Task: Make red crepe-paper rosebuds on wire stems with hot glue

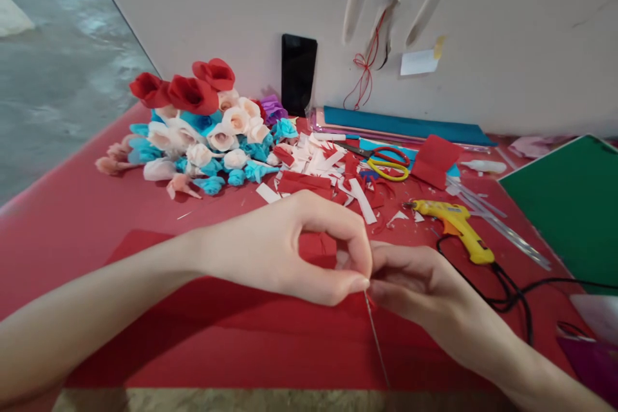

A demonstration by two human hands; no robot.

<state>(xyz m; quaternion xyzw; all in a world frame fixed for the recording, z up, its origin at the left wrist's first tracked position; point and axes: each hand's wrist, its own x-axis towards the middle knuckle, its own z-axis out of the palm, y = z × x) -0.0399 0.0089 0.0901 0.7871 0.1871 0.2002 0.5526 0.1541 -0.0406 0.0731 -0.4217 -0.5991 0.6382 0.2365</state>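
My left hand [290, 248] reaches in from the left, its thumb and index fingertips pinched on the top of a thin wire [376, 331] that hangs down toward the table's front edge. Touching it from the right is my right hand [420, 277], fingers bent and closed together at the same spot. Whatever my right fingertips hold is mostly hidden; a bit of red shows just under them. Beneath both hands lies a wide sheet of red paper [232, 328] on the red table [62, 187].
Paper flowers [207, 135] are heaped at the back left. Behind my hands lie paper scraps [313, 161] and scissors [386, 164]. A yellow glue gun [456, 222] with a black cable, clear glue sticks [506, 232] and a green board [570, 206] are at right. A phone [298, 74] leans on the wall.
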